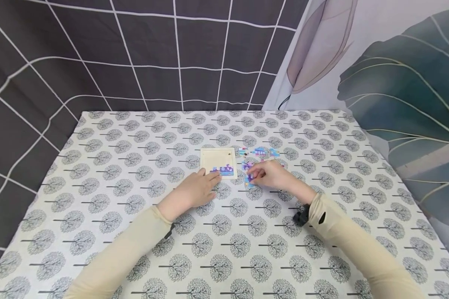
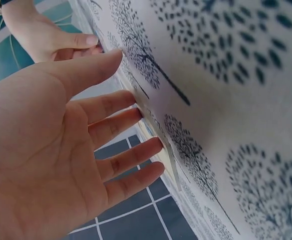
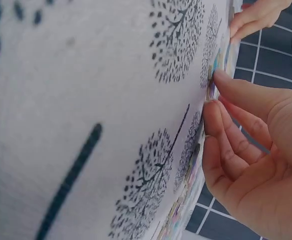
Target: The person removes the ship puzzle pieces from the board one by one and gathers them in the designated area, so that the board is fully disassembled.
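A shallow cream puzzle tray [image 1: 214, 157] lies on the patterned cloth, with purple and blue puzzle pieces [image 1: 227, 170] fitted along its near side. Outstretched fingers of my left hand [image 1: 196, 189] rest on the tray's near left corner; the left wrist view shows those fingertips along the frame's edge. Just right of the tray, my right hand [image 1: 272, 174] pinches a purple and blue puzzle piece [image 3: 212, 90] between thumb and fingertips, low over the cloth. The fingers hide most of that piece. Other loose pieces lie under and beside this hand.
Beyond the right hand, more loose puzzle pieces [image 1: 260, 151] in blue, pink and white lie by the tray's far right corner. The tree-print cloth [image 1: 217, 224] covers the table. A dark grid-patterned curtain [image 1: 146, 54] hangs behind, beside a leaf-print one [image 1: 408, 95].
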Available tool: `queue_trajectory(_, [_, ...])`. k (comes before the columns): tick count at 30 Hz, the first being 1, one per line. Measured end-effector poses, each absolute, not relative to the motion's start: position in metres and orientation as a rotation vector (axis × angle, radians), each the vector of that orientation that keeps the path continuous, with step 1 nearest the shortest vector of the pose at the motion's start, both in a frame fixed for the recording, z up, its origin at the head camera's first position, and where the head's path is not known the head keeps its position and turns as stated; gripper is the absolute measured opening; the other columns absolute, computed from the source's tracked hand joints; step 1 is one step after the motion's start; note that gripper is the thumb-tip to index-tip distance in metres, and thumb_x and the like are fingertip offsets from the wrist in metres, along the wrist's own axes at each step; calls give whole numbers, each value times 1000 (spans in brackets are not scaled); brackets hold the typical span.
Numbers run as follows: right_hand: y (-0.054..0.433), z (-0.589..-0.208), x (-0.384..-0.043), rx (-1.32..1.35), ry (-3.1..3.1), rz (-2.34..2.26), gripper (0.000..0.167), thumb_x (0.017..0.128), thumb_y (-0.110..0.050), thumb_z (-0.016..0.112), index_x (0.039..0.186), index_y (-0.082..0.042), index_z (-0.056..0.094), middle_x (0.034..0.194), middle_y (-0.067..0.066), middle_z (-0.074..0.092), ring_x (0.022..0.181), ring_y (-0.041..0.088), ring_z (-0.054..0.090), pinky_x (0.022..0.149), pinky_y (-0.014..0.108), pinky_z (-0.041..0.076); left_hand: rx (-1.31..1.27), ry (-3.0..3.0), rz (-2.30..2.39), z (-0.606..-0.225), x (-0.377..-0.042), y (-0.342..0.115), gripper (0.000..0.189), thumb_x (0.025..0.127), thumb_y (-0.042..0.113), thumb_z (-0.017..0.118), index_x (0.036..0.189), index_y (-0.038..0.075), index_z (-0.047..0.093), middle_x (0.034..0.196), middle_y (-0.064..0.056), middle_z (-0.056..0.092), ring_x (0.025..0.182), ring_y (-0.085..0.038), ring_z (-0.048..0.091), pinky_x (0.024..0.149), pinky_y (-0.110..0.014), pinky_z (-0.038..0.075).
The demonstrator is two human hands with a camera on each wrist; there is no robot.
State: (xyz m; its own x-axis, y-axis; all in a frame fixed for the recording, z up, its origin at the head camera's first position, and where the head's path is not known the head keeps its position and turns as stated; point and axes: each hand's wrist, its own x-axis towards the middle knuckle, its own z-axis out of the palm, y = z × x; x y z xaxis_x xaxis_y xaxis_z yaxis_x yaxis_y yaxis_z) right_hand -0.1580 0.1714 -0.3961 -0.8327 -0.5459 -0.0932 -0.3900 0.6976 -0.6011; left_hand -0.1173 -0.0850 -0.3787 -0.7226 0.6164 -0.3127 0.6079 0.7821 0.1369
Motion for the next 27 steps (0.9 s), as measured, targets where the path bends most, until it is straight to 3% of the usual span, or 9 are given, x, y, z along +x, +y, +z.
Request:
queue_trajectory(3, [171, -394, -159, -774, 2628, -856, 30, 76, -11, 75, 105, -4, 69, 83, 1, 67, 72, 11, 61, 66, 22, 54, 932, 2608, 50, -378, -119, -85, 57, 95, 33, 50, 144, 9, 34, 153, -5, 26, 134, -40, 28, 106, -51, 35])
queue_trajectory(11, [161, -391, -168, -866, 2561, -908, 29, 78, -13, 74, 105, -6, 69, 84, -1, 68, 78, 12, 63, 74, 25, 55, 1001, 2587, 154, -382, -128, -90, 51, 96, 32, 47, 142, 9, 40, 150, -6, 32, 123, -32, 41, 102, -45, 42])
queue_trajectory(15, [155, -393, -174, -856, 2560, -918, 26, 80, -13, 73, 105, -7, 69, 87, 1, 69, 79, 13, 64, 74, 26, 55, 1013, 2577, 173, -380, -127, -90, 53, 97, 33, 46, 142, 6, 39, 151, -9, 31, 130, -37, 35, 108, -48, 33])
queue_trajectory(20, [146, -393, -180, -805, 2552, -900, 23, 84, -17, 69, 105, -7, 69, 88, 2, 69, 75, 12, 62, 69, 24, 54, 1025, 2559, 163, -376, -125, -89, 55, 96, 33, 47, 141, 1, 38, 152, -10, 27, 134, -41, 28, 112, -49, 24])
queue_trajectory(23, [139, -393, -185, -782, 2568, -908, 20, 87, -19, 65, 103, -7, 70, 82, 3, 69, 67, 11, 59, 61, 24, 51, 1061, 2568, 128, -376, -124, -88, 54, 96, 31, 48, 140, 0, 39, 153, -8, 26, 133, -40, 31, 112, -47, 27])
queue_trajectory(27, [129, -392, -193, -779, 2595, -899, 20, 90, -21, 62, 101, -8, 71, 80, 4, 68, 62, 13, 55, 61, 27, 50, 1101, 2590, 81, -378, -125, -89, 53, 96, 29, 49, 140, 2, 39, 152, -7, 28, 134, -35, 32, 112, -44, 27])
